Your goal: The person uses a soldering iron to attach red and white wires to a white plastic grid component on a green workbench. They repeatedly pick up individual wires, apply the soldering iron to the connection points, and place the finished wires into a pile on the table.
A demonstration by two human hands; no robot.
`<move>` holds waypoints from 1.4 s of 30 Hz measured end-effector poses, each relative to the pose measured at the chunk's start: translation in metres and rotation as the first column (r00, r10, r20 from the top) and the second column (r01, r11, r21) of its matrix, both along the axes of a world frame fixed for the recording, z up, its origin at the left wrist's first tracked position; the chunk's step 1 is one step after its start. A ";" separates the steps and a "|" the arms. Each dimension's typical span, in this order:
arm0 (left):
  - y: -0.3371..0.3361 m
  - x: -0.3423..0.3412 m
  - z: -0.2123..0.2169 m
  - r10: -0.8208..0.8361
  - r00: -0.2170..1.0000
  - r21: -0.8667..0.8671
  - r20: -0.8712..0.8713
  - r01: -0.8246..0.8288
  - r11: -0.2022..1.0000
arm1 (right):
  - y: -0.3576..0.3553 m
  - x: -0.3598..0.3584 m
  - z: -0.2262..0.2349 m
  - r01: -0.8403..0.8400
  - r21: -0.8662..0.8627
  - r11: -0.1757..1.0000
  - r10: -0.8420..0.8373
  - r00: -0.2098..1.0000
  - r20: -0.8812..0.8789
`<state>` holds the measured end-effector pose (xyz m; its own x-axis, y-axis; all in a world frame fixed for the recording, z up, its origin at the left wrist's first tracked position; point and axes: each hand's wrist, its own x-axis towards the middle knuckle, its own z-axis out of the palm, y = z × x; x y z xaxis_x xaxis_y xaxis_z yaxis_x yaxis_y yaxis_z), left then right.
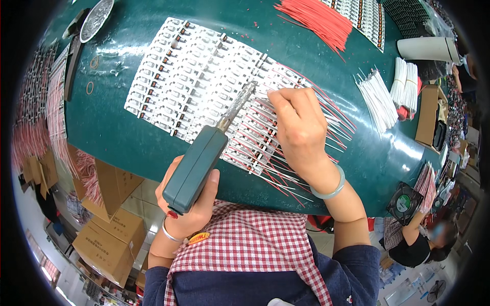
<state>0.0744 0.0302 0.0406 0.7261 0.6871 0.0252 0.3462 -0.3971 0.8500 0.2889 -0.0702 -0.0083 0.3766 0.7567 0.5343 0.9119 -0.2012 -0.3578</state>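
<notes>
My left hand (200,208) is wrapped around the dark green handle of a soldering gun (196,166). Its long metal tip reaches up and right onto a white panel of small circuit boards (163,64). Close beside that tip, my right hand (302,127) is closed in a pinch over the panel's upper right part. A thin wire seems to be between thumb and forefinger; its colour is hard to make out. Below my right hand, rows of red and white wires (255,122) are attached along the panel and stick out past its right edge.
Red wires (319,23) lie at the far side of the green table (112,140), white wires (376,99) to the right. A metal dish (97,20) stands far left. Wired panels (56,97) hang over the left edge near cartons (109,245). A small fan (404,203) and another person (416,245) are at right.
</notes>
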 end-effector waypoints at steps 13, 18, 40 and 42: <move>0.001 0.009 0.000 -0.014 1.000 -0.019 -0.013 0.014 1.000 | 0.001 0.001 -0.004 0.009 -0.005 1.000 -0.010 0.999 -0.042; 0.001 0.010 0.001 -0.027 0.999 0.015 -0.029 0.027 1.000 | 0.001 -0.001 -0.002 0.017 -0.024 1.000 -0.019 0.998 -0.056; 0.000 0.007 0.002 0.001 1.000 0.032 -0.007 0.000 0.999 | 0.001 0.001 0.000 -0.002 -0.030 1.000 0.001 1.000 -0.010; 0.001 0.008 0.002 -0.006 1.000 0.039 -0.013 0.006 0.999 | 0.001 0.003 0.001 0.004 -0.007 1.000 -0.004 1.000 -0.005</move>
